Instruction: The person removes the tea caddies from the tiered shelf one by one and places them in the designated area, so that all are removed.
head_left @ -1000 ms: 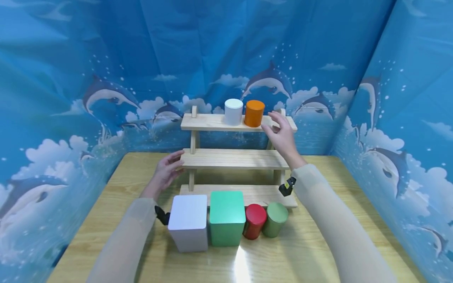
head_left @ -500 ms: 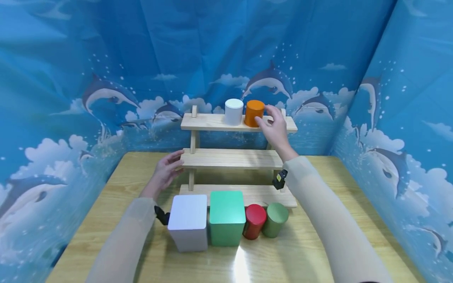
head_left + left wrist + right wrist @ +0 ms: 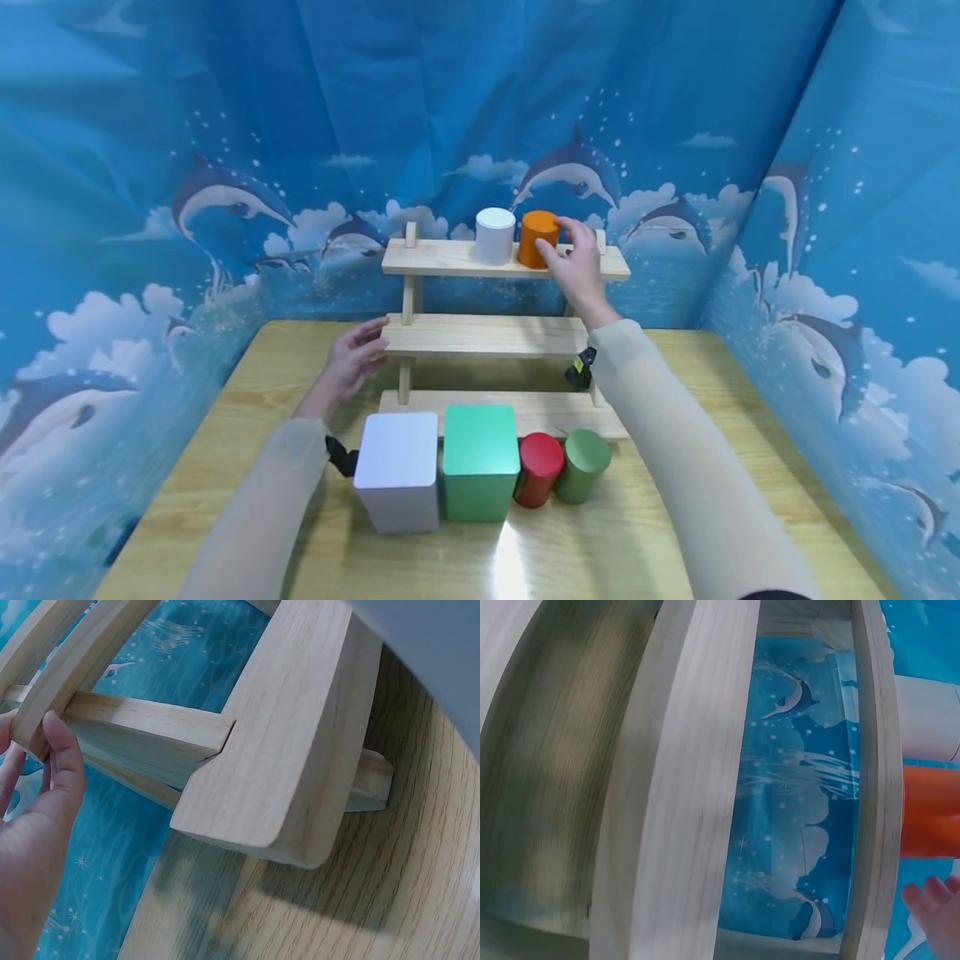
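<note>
An orange cylinder [image 3: 534,229] stands on the top board of a three-tier wooden display stand [image 3: 480,335], just right of a white cylinder [image 3: 495,237]. My right hand [image 3: 579,265] holds the orange cylinder from its right side, thumb across the front and a finger at the rim behind. In the right wrist view, curled fingertips [image 3: 931,894] show just below it. My left hand [image 3: 352,358] grips the left end of the stand's middle board. The left wrist view shows that thumb [image 3: 64,739] pressed on the board end [image 3: 37,724], other fingers around its far side.
In front of the stand, a white block [image 3: 397,471], a green block [image 3: 482,462], a red cylinder [image 3: 538,468] and a green cylinder [image 3: 583,465] stand in a row on the wooden table [image 3: 247,400]. Dolphin-print curtains [image 3: 360,108] hang behind and at both sides.
My right hand has moved left to the orange cylinder, its thumb coming across the front. The left hand stays at the middle board, and the cylinders keep their places.
</note>
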Action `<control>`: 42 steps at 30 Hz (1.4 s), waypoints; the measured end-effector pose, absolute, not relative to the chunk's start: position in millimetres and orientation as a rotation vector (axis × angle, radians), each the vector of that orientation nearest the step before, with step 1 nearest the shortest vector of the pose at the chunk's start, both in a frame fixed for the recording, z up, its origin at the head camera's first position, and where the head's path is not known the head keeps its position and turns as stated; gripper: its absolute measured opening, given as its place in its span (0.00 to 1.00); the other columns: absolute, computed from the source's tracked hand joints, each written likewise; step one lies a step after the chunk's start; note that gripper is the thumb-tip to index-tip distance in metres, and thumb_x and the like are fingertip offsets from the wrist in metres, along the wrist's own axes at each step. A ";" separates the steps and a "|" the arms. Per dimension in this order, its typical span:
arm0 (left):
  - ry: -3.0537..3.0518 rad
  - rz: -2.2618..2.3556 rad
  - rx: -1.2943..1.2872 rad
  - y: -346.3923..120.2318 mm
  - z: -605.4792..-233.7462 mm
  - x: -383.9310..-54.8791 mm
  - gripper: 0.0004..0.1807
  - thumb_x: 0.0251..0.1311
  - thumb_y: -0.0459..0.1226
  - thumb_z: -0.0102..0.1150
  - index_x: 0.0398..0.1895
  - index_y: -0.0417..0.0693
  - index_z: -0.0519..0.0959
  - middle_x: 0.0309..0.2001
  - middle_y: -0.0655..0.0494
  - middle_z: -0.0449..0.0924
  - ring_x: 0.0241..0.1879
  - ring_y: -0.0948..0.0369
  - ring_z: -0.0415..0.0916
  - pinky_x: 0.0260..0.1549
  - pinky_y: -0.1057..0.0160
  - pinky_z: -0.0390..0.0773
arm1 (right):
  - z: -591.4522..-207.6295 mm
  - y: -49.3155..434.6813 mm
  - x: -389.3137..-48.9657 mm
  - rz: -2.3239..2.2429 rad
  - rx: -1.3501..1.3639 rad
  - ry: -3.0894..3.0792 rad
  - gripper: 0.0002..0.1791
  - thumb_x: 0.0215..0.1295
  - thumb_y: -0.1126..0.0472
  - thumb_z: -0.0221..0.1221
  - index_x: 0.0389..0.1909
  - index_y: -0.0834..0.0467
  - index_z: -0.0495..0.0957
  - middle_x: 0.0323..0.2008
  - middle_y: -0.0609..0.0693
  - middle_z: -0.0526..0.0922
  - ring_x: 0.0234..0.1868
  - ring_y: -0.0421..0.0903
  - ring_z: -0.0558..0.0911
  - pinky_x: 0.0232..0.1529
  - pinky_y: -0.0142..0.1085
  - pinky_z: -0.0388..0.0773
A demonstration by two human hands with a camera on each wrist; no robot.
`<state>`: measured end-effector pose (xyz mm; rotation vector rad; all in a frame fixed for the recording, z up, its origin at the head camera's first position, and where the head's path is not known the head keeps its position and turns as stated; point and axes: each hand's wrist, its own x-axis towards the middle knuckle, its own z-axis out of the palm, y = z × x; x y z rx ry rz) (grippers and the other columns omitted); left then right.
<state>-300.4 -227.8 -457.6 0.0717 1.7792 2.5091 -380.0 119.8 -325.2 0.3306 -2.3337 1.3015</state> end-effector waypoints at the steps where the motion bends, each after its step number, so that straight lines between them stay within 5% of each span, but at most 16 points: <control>1: 1.772 2.514 0.073 -228.0 -457.4 -300.0 0.27 0.61 0.31 0.56 0.65 0.41 0.64 0.55 0.54 0.67 0.44 0.62 0.70 0.42 0.63 0.78 | -325.6 119.0 -380.4 1.315 0.320 -2.333 0.28 0.64 0.48 0.56 0.62 0.53 0.66 0.62 0.51 0.64 0.59 0.53 0.65 0.57 0.41 0.70; 19: 1.846 2.479 0.039 -226.6 -458.6 -299.8 0.28 0.61 0.33 0.57 0.65 0.43 0.65 0.55 0.54 0.67 0.46 0.62 0.70 0.46 0.59 0.77 | -332.4 116.6 -378.0 1.433 0.346 -2.123 0.20 0.61 0.55 0.61 0.49 0.58 0.67 0.53 0.52 0.70 0.56 0.48 0.70 0.55 0.48 0.69; 28: 1.824 2.484 0.054 -226.7 -458.3 -298.8 0.29 0.61 0.33 0.57 0.66 0.42 0.63 0.55 0.54 0.67 0.43 0.63 0.71 0.48 0.57 0.75 | -335.5 119.5 -373.9 1.419 0.373 -2.064 0.19 0.60 0.55 0.62 0.46 0.59 0.69 0.50 0.53 0.68 0.53 0.49 0.72 0.50 0.38 0.74; 42: 1.790 2.489 0.042 -227.0 -459.0 -299.8 0.29 0.61 0.33 0.58 0.66 0.44 0.64 0.56 0.55 0.66 0.42 0.64 0.71 0.46 0.60 0.77 | -330.5 127.9 -354.2 1.469 0.459 -1.990 0.18 0.59 0.61 0.63 0.44 0.66 0.69 0.47 0.59 0.69 0.48 0.55 0.72 0.47 0.48 0.75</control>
